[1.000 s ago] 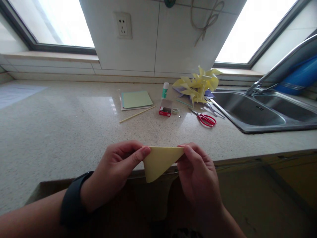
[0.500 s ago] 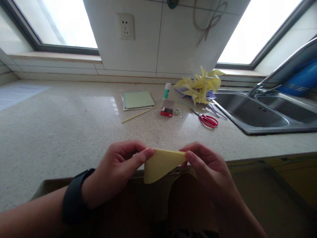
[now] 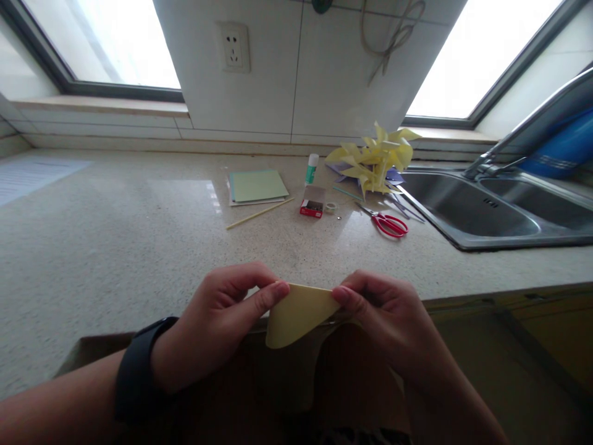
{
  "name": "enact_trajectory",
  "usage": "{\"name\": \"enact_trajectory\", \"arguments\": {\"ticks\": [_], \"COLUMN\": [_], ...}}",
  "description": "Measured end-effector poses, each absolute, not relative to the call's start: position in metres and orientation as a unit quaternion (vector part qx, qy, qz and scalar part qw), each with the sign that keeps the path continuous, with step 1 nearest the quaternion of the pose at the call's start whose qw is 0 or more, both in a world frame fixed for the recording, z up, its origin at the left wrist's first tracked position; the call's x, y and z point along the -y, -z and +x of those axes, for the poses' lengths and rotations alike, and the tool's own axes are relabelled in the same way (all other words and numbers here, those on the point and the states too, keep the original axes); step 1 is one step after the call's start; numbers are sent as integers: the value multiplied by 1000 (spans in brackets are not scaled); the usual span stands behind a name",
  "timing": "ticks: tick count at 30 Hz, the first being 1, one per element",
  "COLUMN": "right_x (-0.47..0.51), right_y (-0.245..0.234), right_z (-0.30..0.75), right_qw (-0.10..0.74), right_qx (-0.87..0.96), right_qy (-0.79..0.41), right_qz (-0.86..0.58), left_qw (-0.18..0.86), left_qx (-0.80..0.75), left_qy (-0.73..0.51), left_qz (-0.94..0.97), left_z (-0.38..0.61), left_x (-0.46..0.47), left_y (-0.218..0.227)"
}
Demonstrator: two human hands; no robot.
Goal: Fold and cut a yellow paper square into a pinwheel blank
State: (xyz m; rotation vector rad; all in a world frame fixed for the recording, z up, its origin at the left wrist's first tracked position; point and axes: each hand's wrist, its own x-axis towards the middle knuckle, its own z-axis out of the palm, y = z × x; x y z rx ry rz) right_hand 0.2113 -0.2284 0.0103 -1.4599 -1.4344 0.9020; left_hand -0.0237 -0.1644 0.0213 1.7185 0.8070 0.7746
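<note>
A folded sheet of yellow paper [image 3: 299, 315] hangs between my hands at the counter's front edge, its lower side curving down. My left hand [image 3: 236, 318] pinches the upper left corner between thumb and fingers. At the upper right corner, my right hand [image 3: 382, 315] holds the paper in the same kind of pinch. The fingers behind the sheet are partly hidden. Beyond my hands lie a thin yellow stick [image 3: 259, 214], a small red box [image 3: 312, 207], a roll of tape [image 3: 330, 207] and red-handled scissors [image 3: 386, 222].
Coloured paper sheets [image 3: 259, 186] are stacked near a glue stick [image 3: 312, 169]. Yellow paper pinwheels [image 3: 380, 157] stand at the back, beside the steel sink [image 3: 482, 210]. A printed sheet [image 3: 39, 176] lies at far left on the speckled counter [image 3: 120, 247].
My right hand has shifted left along the paper's top edge, closer to my left hand. The paper's right end dips slightly lower. Things on the counter have not moved.
</note>
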Motion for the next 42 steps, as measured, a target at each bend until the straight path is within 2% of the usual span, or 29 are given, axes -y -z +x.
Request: {"name": "enact_trajectory", "arguments": {"ticks": [8, 15, 21, 25, 29, 36, 42], "right_x": [224, 220, 232, 239, 239, 237, 238], "right_y": [-35, -30, -21, -26, -29, -29, -31], "right_z": [189, 199, 233, 219, 192, 185, 181], "right_qw": [362, 370, 298, 340, 353, 400, 376], "right_qx": [731, 693, 701, 696, 695, 683, 679], "right_qy": [-201, -262, -247, -185, -237, -230, -263], "right_qz": [-542, -561, -599, -605, -580, -566, -574], "left_qw": [432, 446, 452, 443, 438, 440, 436], "left_qx": [-268, -297, -326, -313, -281, -276, -263], "left_qy": [-321, -327, -289, -258, -246, -277, -276], "left_qz": [799, 779, 778, 800, 818, 808, 815], "left_z": [-24, -24, -22, -21, -22, -22, -22], "left_x": [166, 164, 161, 164, 168, 169, 170], "left_y": [-22, -23, -22, -24, -23, -20, -20]}}
